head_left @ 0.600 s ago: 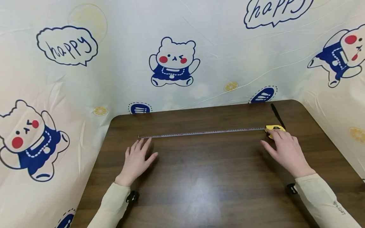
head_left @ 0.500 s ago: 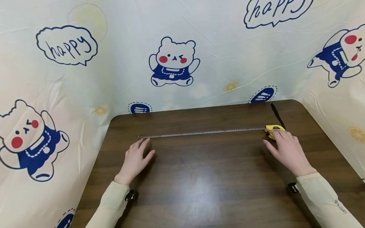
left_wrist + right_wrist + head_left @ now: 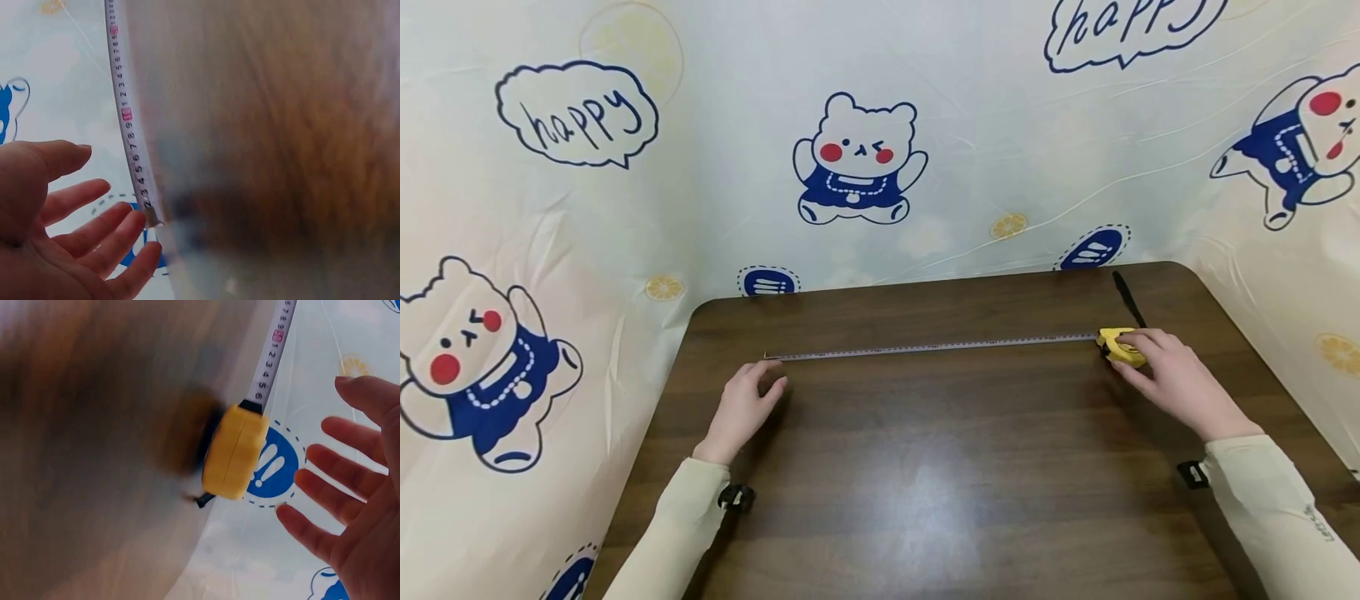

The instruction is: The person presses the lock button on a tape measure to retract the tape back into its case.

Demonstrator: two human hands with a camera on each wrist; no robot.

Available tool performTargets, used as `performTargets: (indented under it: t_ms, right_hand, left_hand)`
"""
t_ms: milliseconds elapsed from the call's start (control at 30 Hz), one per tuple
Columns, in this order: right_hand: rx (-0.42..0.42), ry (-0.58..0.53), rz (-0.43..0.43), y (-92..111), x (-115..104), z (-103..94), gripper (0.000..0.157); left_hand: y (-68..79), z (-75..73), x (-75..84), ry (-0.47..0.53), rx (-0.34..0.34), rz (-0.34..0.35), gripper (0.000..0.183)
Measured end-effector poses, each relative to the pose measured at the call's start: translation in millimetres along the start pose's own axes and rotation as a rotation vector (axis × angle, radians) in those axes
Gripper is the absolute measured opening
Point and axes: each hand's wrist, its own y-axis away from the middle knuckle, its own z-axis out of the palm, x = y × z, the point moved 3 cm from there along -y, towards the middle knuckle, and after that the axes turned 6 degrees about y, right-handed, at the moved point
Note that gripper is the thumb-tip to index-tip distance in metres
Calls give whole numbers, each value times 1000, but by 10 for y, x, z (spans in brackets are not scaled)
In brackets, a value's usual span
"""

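A yellow tape measure (image 3: 1111,343) lies on the table at the right, its pale blade (image 3: 936,347) drawn out straight to the left. My right hand (image 3: 1187,387) is beside the case, thumb and index finger overlapping its right side in the head view. In the right wrist view the fingers are spread and relaxed, apart from the yellow case (image 3: 234,453). My left hand (image 3: 737,412) is at the blade's free end, fingers loosely bent. The left wrist view shows the metal end hook (image 3: 152,219) right by the fingertips, with nothing gripped.
The brown wooden table (image 3: 917,467) has rounded back corners. A black wrist strap (image 3: 1127,298) trails from the case towards the back edge. A printed curtain (image 3: 985,125) with bears stands behind the table and along both sides.
My left hand has slid left along the blade to its end, the fingers bending more. My right hand has shifted right, uncovering more of the case. The tape measure stays in place.
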Motion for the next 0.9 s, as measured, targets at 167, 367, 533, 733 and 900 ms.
performTargets:
  t_ms: [167, 367, 533, 733, 900]
  right_hand:
    - [-19, -8, -36, -50, 76, -2, 37]
    - [-26, -14, -49, -91, 147, -16, 35]
    - [-63, -26, -69, -130, 195, 23, 35]
    - [-134, -68, -76, -184, 233, 83, 32]
    - [-157, -61, -74, -217, 245, 91, 32]
  left_hand:
    - [-62, -43, -100, 7, 29, -18, 33]
    - [-129, -84, -196, 8, 62, -11, 26]
    - [-188, -118, -289, 6, 86, -9, 23]
    - [-269, -146, -328, 13, 80, -10, 22]
    - [-331, -152, -330, -2, 63, -12, 22]
